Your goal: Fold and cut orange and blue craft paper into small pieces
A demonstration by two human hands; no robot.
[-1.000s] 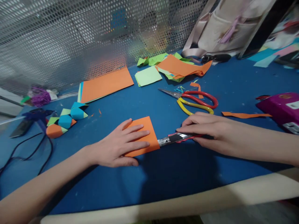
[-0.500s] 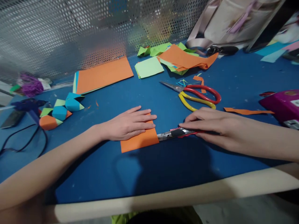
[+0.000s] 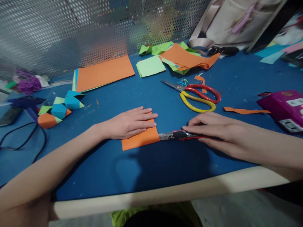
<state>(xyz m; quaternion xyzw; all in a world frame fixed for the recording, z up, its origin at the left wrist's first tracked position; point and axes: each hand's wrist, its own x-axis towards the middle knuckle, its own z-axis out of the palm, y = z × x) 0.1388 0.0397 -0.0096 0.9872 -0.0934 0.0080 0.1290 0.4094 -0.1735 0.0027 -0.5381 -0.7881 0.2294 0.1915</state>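
Note:
My left hand [image 3: 130,122] lies flat, fingers spread, on a small folded orange paper [image 3: 144,138] near the table's front. To the right, my right hand [image 3: 213,130] has its fingers closed round a red and black utility knife [image 3: 181,134]. The knife's metal end meets the right edge of the orange paper; its tip is hidden there. Scissors with one red and one yellow handle [image 3: 197,97] rest behind my right hand, blades pointing left.
Orange sheets [image 3: 106,74], pale green squares [image 3: 151,66] and crumpled paper [image 3: 187,58] sit along the mesh panel. Folded paper pieces [image 3: 59,110] and a blue glue gun [image 3: 27,104] are at left. A purple power strip [image 3: 284,108] stands at right, beside an orange strip [image 3: 246,110].
The view has shifted slightly, so everything appears a little higher. Both hands keep nearly the same places on the paper and the knife.

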